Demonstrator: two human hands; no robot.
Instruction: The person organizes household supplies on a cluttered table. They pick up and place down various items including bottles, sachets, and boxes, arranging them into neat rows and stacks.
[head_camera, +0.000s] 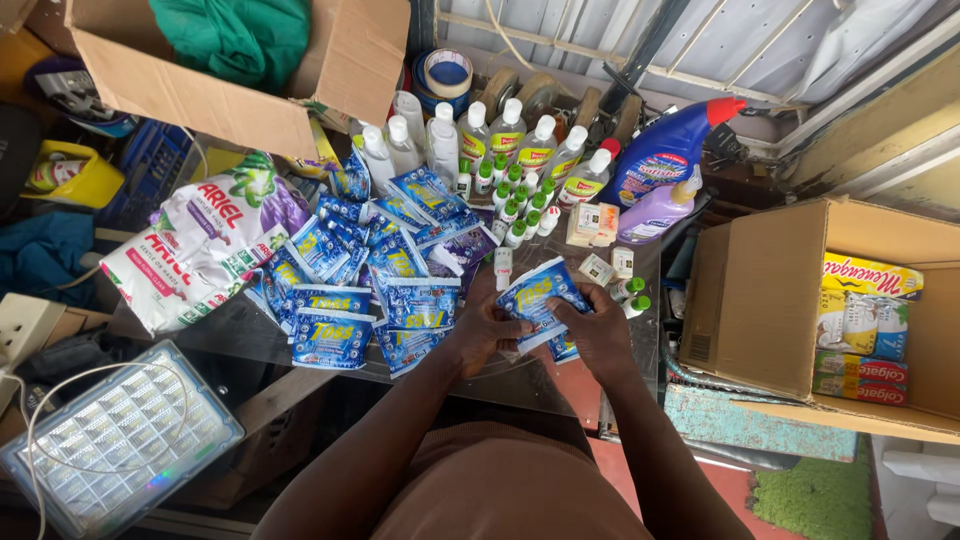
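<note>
left hand grips blue sachet | right hand grips it too | sachets beneath seemingly hidden

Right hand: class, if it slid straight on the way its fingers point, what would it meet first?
The right hand points left, so it would likely first meet the left hand, beyond the blue sachet both hold; depth is unclear.

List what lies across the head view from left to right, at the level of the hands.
Flat light panel → large white detergent bag → pile of blue sachets → left hand → blue sachet held in both hands → right hand → open cardboard box
</note>
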